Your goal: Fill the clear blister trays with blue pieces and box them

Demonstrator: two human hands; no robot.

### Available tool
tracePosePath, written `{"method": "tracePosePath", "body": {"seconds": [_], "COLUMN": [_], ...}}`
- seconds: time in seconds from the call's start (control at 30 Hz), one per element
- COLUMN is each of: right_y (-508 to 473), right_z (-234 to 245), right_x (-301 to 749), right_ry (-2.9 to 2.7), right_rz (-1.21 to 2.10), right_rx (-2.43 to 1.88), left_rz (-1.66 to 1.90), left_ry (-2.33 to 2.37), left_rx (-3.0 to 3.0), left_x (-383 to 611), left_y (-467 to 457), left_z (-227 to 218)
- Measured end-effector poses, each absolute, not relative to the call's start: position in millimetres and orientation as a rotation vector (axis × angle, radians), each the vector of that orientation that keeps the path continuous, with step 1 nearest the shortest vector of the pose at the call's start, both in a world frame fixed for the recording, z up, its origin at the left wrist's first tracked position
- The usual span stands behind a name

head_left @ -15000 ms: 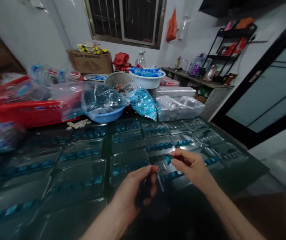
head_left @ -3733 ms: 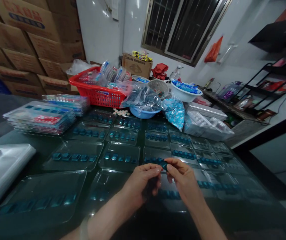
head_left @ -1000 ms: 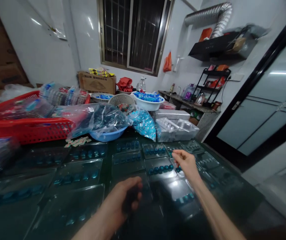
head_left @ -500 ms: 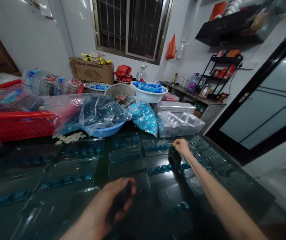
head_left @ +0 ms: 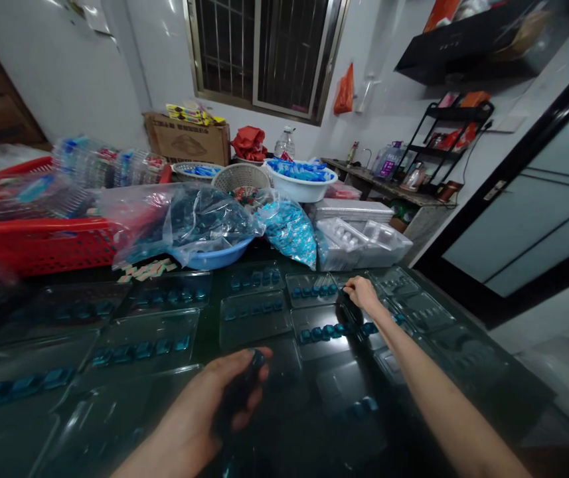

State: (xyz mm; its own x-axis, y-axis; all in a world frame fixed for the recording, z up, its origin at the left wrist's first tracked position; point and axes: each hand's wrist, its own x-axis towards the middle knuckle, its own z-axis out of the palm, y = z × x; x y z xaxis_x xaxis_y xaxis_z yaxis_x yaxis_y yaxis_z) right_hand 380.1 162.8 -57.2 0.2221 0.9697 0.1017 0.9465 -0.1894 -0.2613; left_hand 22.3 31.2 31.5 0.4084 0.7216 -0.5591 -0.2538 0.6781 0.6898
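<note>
Clear plastic trays holding rows of small blue pieces cover the dark table. My right hand reaches far forward, fingers pinched together over a tray near the back; what it holds is too small to see. My left hand hovers low near the front, curled around a dark bunch of something I cannot make out.
A red basket full of packets stands at the left. Behind the trays sit a blue basin under a plastic bag, a bag of blue pieces, a white bowl and stacked empty clear trays. A glass door is at the right.
My right hand has stretched from the middle trays to a tray at the back. My left hand has stayed low and closed. The view has tilted slightly.
</note>
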Motion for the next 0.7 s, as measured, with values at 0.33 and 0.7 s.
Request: {"method": "tracePosePath", "body": {"seconds": [0.33, 0.7], "right_y": [97, -23], "right_z": [9, 31], "right_x": [299, 179], "right_ry": [-1.752, -1.787], "right_rz": [0.032, 0.732], "right_rx": [-2.038, -1.3], "left_rz": [0.75, 0.828], "left_ry": [0.863, 0.885], "left_rx": [0.737, 0.955], "left_x": [20, 32], "left_y": [20, -5], "left_z": [31, 30]}}
